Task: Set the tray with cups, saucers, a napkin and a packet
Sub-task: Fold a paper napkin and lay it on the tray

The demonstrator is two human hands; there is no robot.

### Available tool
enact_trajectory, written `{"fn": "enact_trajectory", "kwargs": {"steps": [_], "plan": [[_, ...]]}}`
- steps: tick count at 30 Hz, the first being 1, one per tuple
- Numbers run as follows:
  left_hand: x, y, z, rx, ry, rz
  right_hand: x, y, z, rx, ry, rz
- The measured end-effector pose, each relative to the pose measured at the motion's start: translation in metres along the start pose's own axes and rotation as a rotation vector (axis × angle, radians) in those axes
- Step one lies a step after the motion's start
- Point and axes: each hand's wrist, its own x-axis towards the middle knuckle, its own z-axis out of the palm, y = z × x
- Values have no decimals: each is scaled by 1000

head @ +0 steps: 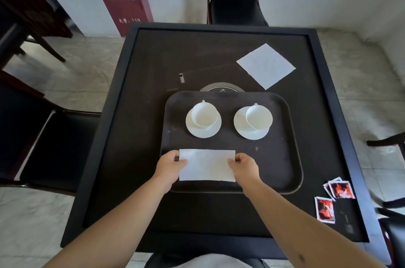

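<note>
Two cups point(203, 114) | two saucers point(249, 132) | both hands point(169, 166) pinching one folded napkin point(207, 164) | packets point(325, 209) aside

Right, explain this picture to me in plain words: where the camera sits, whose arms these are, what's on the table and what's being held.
There is no machine here. The camera is worn on a person's head and looks down, so the arms coming from the bottom edge are that person's own. The left hand and right hand each pinch one end of a folded white napkin over the near part of a dark tray. On the tray stand two white cups, left cup and right cup, each on a saucer. On the black table lie another napkin, unfolded, and red packets.
</note>
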Motion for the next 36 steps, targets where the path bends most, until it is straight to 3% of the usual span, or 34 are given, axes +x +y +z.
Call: {"fn": "enact_trajectory", "kwargs": {"steps": [3,18,36], "plan": [[7,-4,2,142,37,65,5,3,3,-58,17,-14],[21,-12,8,289,113,84,8,6,8,-185,76,4],[8,-18,9,450,33,238,11,16,4,-201,96,12]]}}
